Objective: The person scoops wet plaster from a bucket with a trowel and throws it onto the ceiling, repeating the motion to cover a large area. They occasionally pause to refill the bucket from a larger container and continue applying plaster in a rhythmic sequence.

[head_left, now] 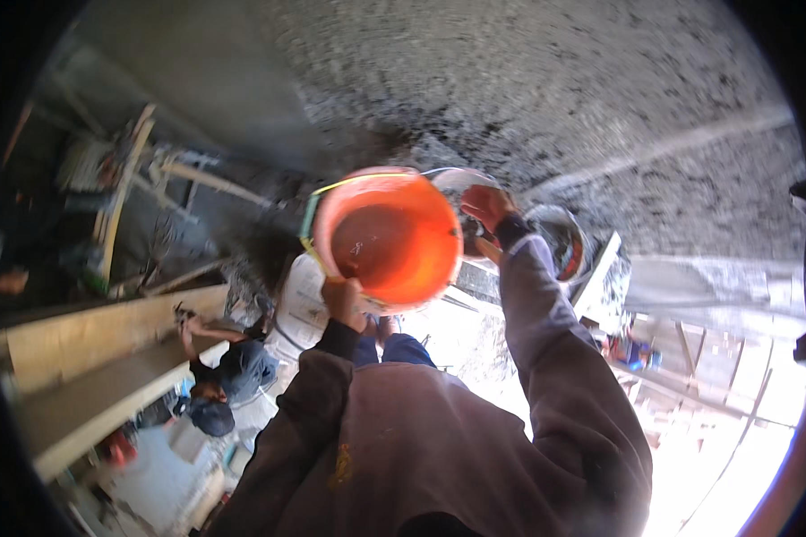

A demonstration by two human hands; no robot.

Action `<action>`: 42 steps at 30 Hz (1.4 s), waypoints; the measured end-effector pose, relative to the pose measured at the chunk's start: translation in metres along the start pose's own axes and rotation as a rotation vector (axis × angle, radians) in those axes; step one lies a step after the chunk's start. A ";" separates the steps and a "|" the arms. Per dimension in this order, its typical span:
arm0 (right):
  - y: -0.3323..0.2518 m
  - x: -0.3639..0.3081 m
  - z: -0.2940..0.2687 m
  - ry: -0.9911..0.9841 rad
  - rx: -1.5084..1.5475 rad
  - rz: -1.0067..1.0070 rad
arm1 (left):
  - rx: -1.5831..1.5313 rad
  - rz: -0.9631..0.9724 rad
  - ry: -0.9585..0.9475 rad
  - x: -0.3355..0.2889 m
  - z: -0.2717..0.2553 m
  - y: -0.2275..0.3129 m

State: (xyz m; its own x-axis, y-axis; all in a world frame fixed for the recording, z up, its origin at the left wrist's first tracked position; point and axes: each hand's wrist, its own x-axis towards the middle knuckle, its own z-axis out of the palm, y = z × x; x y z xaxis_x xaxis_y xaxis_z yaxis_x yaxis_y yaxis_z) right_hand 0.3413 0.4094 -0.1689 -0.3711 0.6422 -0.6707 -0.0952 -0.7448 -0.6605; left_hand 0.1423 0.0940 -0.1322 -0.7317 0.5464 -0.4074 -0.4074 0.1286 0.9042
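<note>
An orange bucket (430, 242), its open mouth toward me, is tilted up in front of my body. My left hand (345, 302) is closed on its near left rim. The bucket's handle, with a green grip (310, 217), hangs at its left side. Past the bucket's right side, my right hand (488, 208) reaches over a white bucket (457, 181); blur hides how its fingers are set. A short brown wooden piece (488, 249), perhaps a tool handle, shows just below that wrist. Right of it stands another round bucket (560, 237) with grey, wet-looking insides.
A rough grey plastered wall (546, 89) rises ahead. At lower left, another person (233, 371) in dark clothes and a cap works beside a long wooden board (125, 327). Wooden poles (125, 197) lean at the left. A white sack-like thing (297, 304) is near my left arm.
</note>
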 end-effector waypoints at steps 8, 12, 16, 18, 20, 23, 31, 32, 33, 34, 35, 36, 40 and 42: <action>0.029 -0.092 0.043 -0.003 0.104 -0.248 | 0.215 0.228 -0.062 -0.003 -0.006 0.006; 0.118 -0.056 0.087 -0.049 0.037 0.029 | 0.232 0.129 -0.131 0.004 -0.007 0.002; 0.174 0.001 0.096 -0.052 0.603 0.249 | 0.268 0.198 -0.220 0.006 -0.004 0.009; 0.175 0.003 0.100 -0.077 0.918 0.376 | 0.451 0.254 -0.318 0.006 -0.006 0.013; 0.156 -0.013 0.104 -0.138 1.052 0.396 | 0.119 -0.108 -0.159 0.007 -0.008 0.013; 0.103 -0.047 0.103 -0.265 0.984 0.255 | 0.236 0.008 -0.266 0.013 -0.012 0.002; 0.000 -0.053 0.043 -0.100 0.492 -0.038 | 0.691 0.631 -0.417 0.028 -0.035 -0.017; -0.005 -0.052 0.033 -0.054 0.332 -0.022 | 0.894 0.993 -0.448 0.029 -0.038 -0.016; -0.011 -0.051 0.026 -0.025 0.233 -0.041 | 0.838 0.854 -0.467 0.030 -0.040 -0.015; -0.017 -0.053 0.019 0.013 0.153 -0.041 | 0.757 0.802 -0.465 0.030 -0.041 -0.013; -0.020 -0.056 0.015 0.119 0.068 -0.013 | 0.710 0.761 -0.504 0.029 -0.040 -0.012; -0.023 -0.061 0.011 0.144 0.054 -0.011 | 0.756 0.780 -0.455 0.028 -0.039 -0.009; 0.009 -0.072 0.019 -0.078 0.210 -0.290 | 0.459 0.386 -0.272 0.016 -0.026 -0.002; 0.059 -0.059 0.033 -0.238 0.120 -0.337 | 0.309 0.242 -0.237 0.014 -0.022 0.005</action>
State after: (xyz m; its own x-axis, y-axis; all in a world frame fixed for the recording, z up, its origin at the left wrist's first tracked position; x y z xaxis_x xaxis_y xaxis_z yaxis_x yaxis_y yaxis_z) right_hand 0.3273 0.3217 -0.1567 -0.5023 0.8039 -0.3185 -0.3492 -0.5256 -0.7757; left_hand 0.1183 0.0840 -0.1357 -0.6259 0.7608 -0.1718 -0.0316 0.1954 0.9802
